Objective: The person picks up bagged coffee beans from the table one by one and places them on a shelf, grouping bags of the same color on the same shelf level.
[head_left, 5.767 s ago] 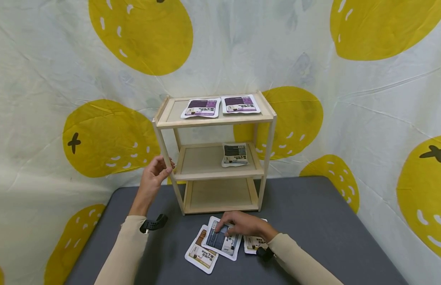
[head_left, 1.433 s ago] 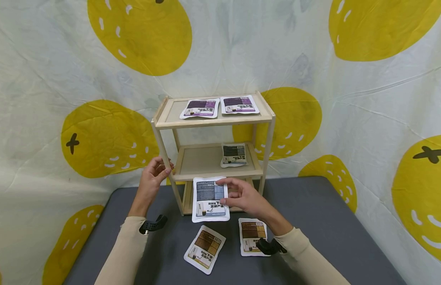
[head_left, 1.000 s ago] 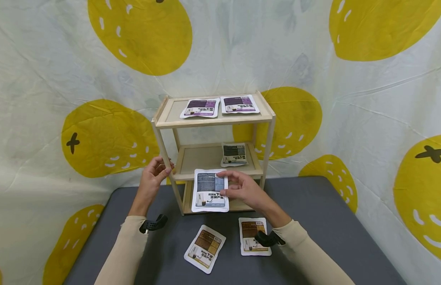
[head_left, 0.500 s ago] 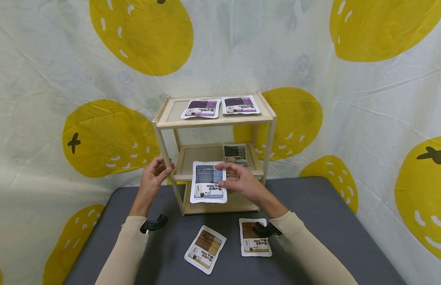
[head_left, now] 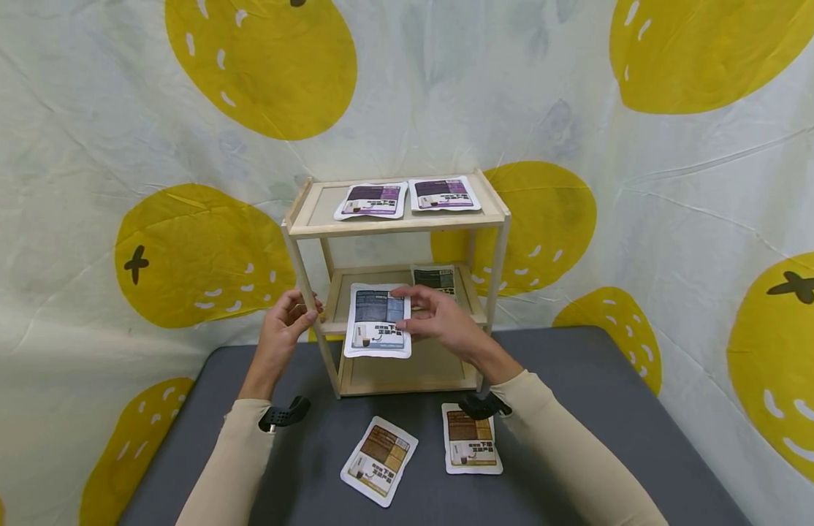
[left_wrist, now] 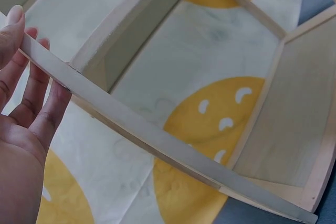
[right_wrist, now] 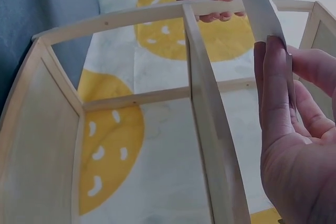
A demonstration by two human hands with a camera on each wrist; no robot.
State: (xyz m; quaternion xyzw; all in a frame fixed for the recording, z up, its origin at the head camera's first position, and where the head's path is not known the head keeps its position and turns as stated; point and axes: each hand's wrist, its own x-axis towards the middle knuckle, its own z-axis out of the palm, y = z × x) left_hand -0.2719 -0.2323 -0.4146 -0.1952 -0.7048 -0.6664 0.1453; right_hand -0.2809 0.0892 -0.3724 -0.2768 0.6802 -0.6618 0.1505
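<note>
My right hand pinches a flat white pouch with a blue label by its right edge. It holds the pouch up, tilted, before the front edge of the wooden shelf's middle tier. In the right wrist view the pouch shows edge-on between thumb and fingers. My left hand grips the shelf's left front post at middle-tier height. The left wrist view has the thumb and fingers of this hand around the post. A dark-green-labelled pouch lies on the middle tier, partly hidden by my right hand.
Two purple-labelled pouches lie side by side on the top tier. On the grey table in front are two brown-labelled pouches, one slanted and one straighter, below my right wrist. A fruit-patterned cloth hangs behind.
My right hand has picked the blue-labelled pouch up off the table and raised it toward the middle tier, lately also slightly left. My left hand stays on the post.
</note>
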